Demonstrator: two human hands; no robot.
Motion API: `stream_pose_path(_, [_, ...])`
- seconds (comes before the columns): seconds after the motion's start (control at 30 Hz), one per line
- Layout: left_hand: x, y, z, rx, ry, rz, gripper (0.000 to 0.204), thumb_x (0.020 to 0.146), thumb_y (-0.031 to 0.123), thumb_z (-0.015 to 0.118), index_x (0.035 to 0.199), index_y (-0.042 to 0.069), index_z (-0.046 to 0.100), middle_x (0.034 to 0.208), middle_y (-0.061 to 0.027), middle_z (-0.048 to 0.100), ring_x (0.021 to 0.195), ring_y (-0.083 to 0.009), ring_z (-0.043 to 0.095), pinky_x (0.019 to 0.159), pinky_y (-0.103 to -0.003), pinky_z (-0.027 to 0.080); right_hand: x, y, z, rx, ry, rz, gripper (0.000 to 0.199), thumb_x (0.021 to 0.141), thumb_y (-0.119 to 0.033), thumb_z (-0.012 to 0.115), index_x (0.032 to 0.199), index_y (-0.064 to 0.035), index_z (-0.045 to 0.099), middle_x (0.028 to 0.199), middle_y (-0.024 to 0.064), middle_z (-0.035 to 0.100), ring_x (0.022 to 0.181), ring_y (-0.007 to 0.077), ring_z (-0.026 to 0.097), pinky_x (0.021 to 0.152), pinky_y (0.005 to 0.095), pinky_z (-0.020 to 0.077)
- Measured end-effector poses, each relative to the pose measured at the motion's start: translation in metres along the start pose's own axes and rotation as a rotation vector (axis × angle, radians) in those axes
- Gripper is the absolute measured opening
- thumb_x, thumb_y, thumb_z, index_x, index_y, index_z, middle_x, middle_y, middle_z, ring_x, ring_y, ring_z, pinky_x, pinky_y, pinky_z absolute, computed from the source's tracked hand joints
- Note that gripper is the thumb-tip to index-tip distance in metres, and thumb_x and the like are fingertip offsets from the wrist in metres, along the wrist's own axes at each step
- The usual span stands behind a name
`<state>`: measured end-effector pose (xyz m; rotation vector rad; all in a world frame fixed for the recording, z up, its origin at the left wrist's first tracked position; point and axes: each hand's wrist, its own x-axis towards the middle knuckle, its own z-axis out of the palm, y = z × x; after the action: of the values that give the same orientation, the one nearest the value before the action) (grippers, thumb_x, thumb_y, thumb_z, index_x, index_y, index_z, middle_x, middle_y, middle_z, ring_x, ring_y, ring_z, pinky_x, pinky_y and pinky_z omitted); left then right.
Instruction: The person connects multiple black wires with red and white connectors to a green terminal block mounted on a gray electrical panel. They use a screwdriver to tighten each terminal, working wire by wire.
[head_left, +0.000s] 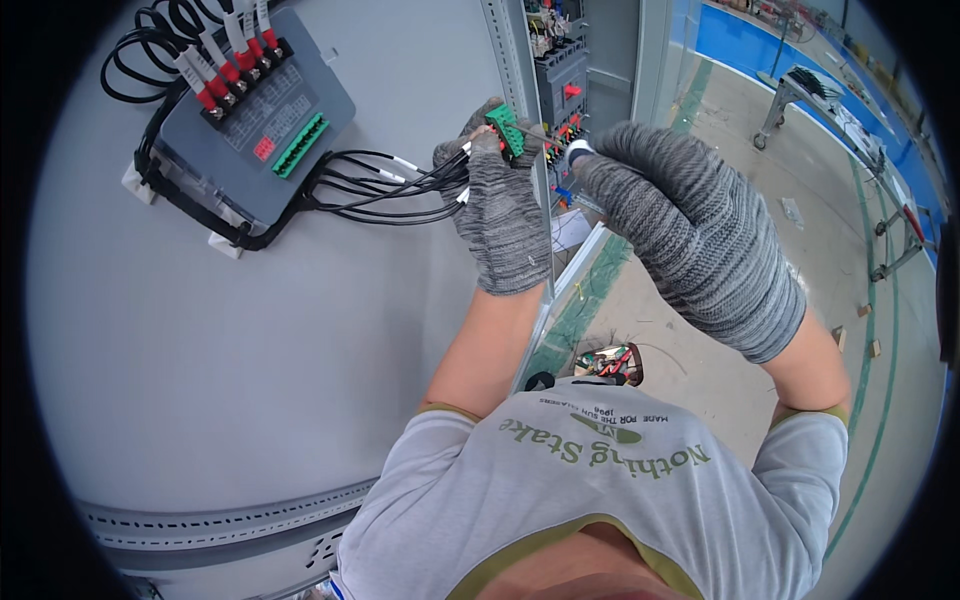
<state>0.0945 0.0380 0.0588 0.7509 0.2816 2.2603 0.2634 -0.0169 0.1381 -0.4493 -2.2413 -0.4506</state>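
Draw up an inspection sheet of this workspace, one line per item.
Surface: broad grey panel, with a grey module mounted on it.
Job's things: green connector with wires at it; screwdriver, its shaft pointing toward the connector.
Clutter: container of mixed red and green items; small blocks on the floor.
Hands: both gloved; left hand grips the connector, right hand the screwdriver.
Cables: black wires, some white-sleeved, run from beside the module to the left hand; red-ended leads sit along the module's upper edge.
Surroundings: red-handled breaker ahead; wheeled cart and blue barrier to the right.
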Motion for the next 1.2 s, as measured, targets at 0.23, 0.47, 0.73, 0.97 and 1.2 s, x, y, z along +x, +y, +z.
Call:
stream_pose_path(0.23, [0.000,-0.002,0.000,0.012,-0.081,0.067,0.016,0.090,0.014,0.061,0.098,0.005,0.051,0.113,-0.0190,0.058,0.083,-0.0232,0.065,0.075,-0.035,0.057,0.008,0.006,-0.011,-0.120,-0.115,0.101,0.043,0.072,-0.008,0.069,0.115,-0.0095,0.060,0.094,0.0131,0.060,0.079,0.0300,0.063,0.066,0.0359,0.0530])
stream_pose_path(0.47, [-0.002,-0.001,-0.003,0.005,-0.098,0.055,0.016,0.090,0.014,0.061,0.098,0.004,0.051,0.113,-0.0182,0.058,0.082,-0.0217,0.064,0.075,-0.036,0.056,0.009,0.002,-0.005,-0.105,-0.090,0.168,0.052,0.079,-0.014,0.067,0.129,-0.0116,0.052,0.106,0.0101,0.063,0.085,0.0298,0.063,0.072,0.0366,0.0533])
stream_pose_path(0.73, [-0.001,0.004,-0.004,-0.007,-0.122,0.053,0.016,0.090,0.014,0.062,0.097,0.004,0.051,0.112,-0.0188,0.057,0.082,-0.0202,0.063,0.076,-0.033,0.055,0.012,-0.002,-0.010,0.033,-0.093,0.251,0.055,0.078,-0.008,0.066,0.130,-0.0091,0.050,0.111,0.0147,0.061,0.094,0.0309,0.061,0.078,0.0363,0.0520])
stream_pose_path(0.97, [-0.002,-0.003,0.002,-0.155,-0.076,0.043,0.011,0.089,0.007,0.062,0.096,0.005,0.053,0.108,-0.0197,0.059,0.076,-0.0213,0.065,0.070,-0.034,0.057,0.015,-0.004,-0.008,-0.024,0.006,0.203,0.056,0.074,-0.002,0.065,0.127,-0.0176,0.055,0.100,0.0133,0.059,0.084,0.0312,0.064,0.066,0.0357,0.0537])
stream_pose_path(1.2, [0.001,-0.007,-0.005,-0.150,-0.097,0.053,0.010,0.090,0.007,0.060,0.096,0.005,0.052,0.111,-0.0205,0.058,0.078,-0.0208,0.064,0.072,-0.033,0.057,0.010,-0.001,-0.007,0.054,-0.039,0.176,0.051,0.081,-0.005,0.063,0.131,-0.0083,0.051,0.105,0.0153,0.061,0.087,0.0316,0.063,0.075,0.0384,0.0517])
